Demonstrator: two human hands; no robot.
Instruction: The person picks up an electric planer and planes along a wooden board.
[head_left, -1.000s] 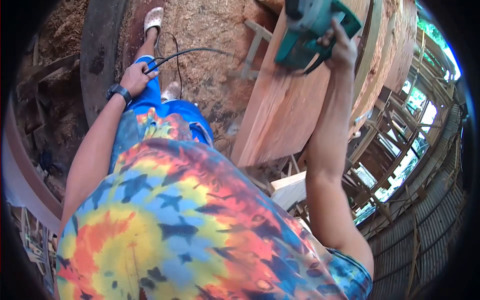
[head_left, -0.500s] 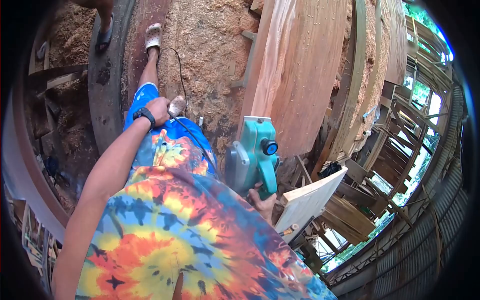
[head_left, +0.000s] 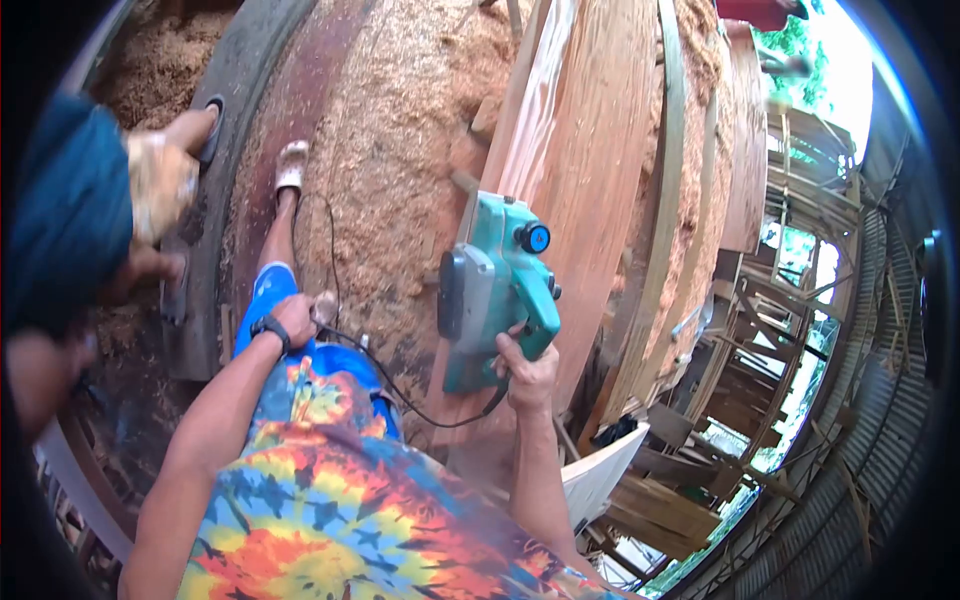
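Note:
My right hand [head_left: 527, 370] is wrapped round the rear handle of a teal electric planer [head_left: 487, 305] with a black front knob. The planer rests on a long reddish-brown wooden plank [head_left: 590, 170], near its close end. A paler, freshly shaved strip [head_left: 540, 110] runs along the plank ahead of the tool. My left hand [head_left: 296, 319], with a dark watch on the wrist, is closed on the planer's black power cord [head_left: 375, 362] beside my blue shorts. From there the cord loops across to the back of the planer.
Wood shavings [head_left: 390, 150] cover the ground left of the plank. Another person [head_left: 70, 220] in dark clothing stands at the far left, by a dark beam [head_left: 230, 100]. Narrow boards [head_left: 650, 210] lie to the right, and a pale board [head_left: 603, 470] stands near my right forearm.
The planer has moved forward and slightly left onto the plank, my right arm stretching out with it. The other person has come further into view at the left.

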